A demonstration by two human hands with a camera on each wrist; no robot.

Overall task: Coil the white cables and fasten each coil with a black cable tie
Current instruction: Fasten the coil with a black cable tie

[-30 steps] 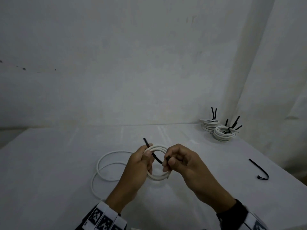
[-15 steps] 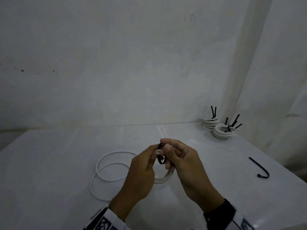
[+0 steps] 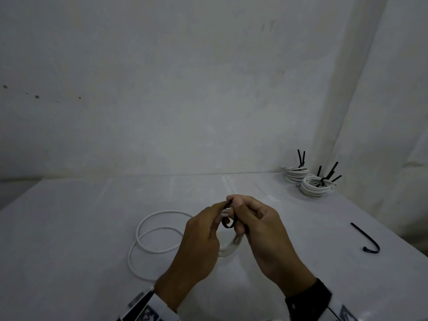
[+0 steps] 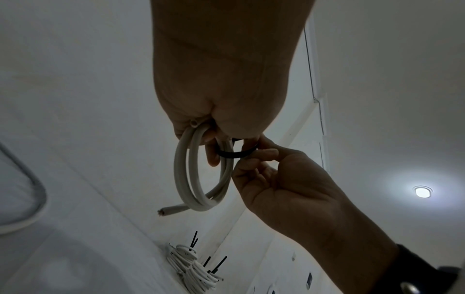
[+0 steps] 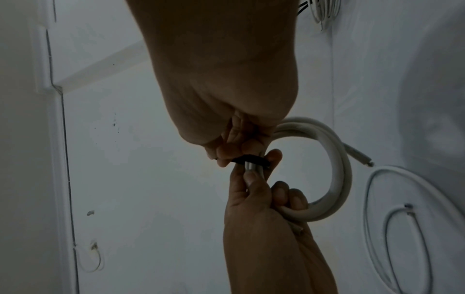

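Note:
Above the table's middle, my left hand [image 3: 203, 230] grips a small coil of white cable [image 3: 231, 247], also seen as a coil [image 4: 201, 179] and a coil [image 5: 334, 171] in the wrist views. A black cable tie [image 3: 228, 222] is bent into a loop round the coil's strands. My right hand [image 3: 254, 218] pinches that tie [image 4: 236, 154] at its top, fingers curled. The tie [image 5: 251, 160] crosses the strands between both hands' fingertips. Its ends are hidden by the fingers.
A loose white cable [image 3: 157, 239] lies in two wide loops on the white table [image 3: 69, 251], left of my hands. Two tied coils [image 3: 310, 181] sit at the far right corner. A spare black tie [image 3: 368, 239] lies near the right edge.
The tie stood out straight from the coil a second ago; it is now bent into a closed loop round the strands. Both hands have come together and risen slightly.

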